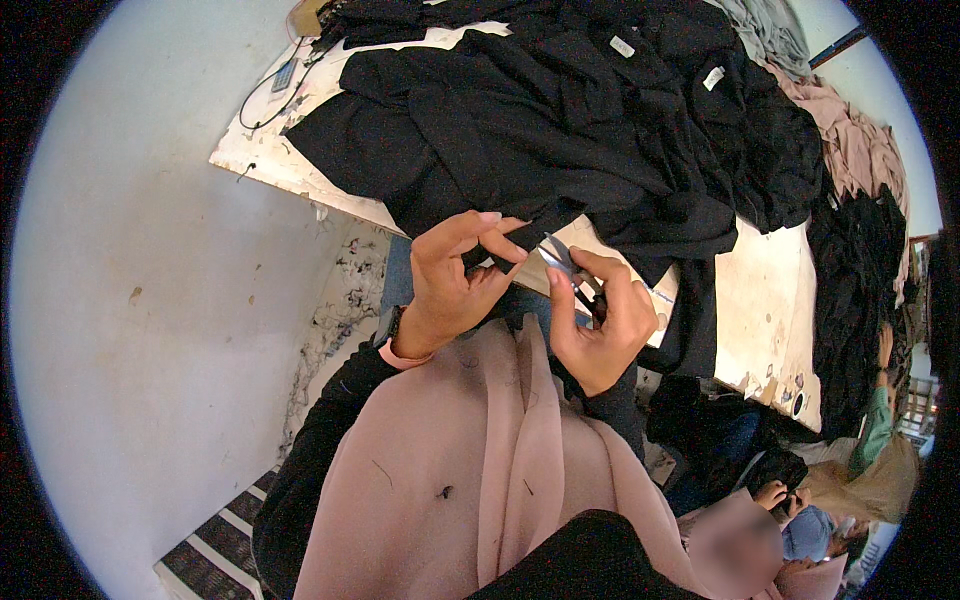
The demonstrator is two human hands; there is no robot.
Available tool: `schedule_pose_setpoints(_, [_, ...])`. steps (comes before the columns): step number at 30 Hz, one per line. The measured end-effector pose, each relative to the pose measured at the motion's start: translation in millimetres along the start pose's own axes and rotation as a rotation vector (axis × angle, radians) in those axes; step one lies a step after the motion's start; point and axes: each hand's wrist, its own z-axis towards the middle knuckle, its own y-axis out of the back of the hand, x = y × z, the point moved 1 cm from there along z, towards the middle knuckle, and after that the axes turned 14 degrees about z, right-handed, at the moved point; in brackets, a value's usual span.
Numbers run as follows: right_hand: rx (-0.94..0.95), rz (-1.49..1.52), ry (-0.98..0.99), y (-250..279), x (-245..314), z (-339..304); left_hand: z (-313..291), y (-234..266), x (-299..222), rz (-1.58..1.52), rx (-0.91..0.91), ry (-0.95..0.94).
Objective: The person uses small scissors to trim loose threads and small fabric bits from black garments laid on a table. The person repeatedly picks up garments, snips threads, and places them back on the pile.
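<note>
A black garment [480, 120] is spread over the white table, its near edge hanging toward me. My left hand [445, 275] pinches that edge between thumb and fingers. Just right of it, my right hand [612, 330] is closed on small metal thread snips [560, 255]. The blades point up and left, close to the pinched cloth and the left fingertips. Part of the snips' handle is hidden in the right palm. I cannot make out a thread between the blades.
More black garments with white labels [713, 78] cover the worn white table [765, 300]. Pink cloth [850, 130] and grey cloth [765, 35] lie at the far right. A cable [265, 122] sits at the far left corner. Other people's hands [780, 497] show at lower right.
</note>
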Motion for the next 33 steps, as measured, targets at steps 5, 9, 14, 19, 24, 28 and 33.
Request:
schedule_pose_setpoints(5, [-0.03, 0.133, -0.053, -1, -4, 1, 0, -2, 2, -0.075, -0.032, -0.006])
schedule_pose_setpoints(9, [0.008, 0.014, 0.015, 1, 0, 2, 0, -4, 3, -0.133, -0.054, -0.009])
schedule_pose_setpoints(14, [0.028, -0.041, 0.051, 1, 0, 0, -2, 0, 5, -0.026, 0.064, -0.056])
schedule_pose_setpoints(19, [-0.065, 0.421, -0.329, -5, -18, -10, -4, 2, 0, -0.024, 0.031, 0.064])
schedule_pose_setpoints(24, [-0.157, 0.954, -0.715, -7, -52, -17, -5, 3, -16, -0.238, 0.535, 0.121])
schedule_pose_setpoints(28, [-0.144, 0.875, -0.79, -3, -67, -26, 2, -5, -12, -0.15, 0.472, 0.09])
schedule_pose_setpoints(33, [-0.099, 0.971, -0.799, 10, -59, -27, 20, -30, 23, 0.292, 0.594, 0.154])
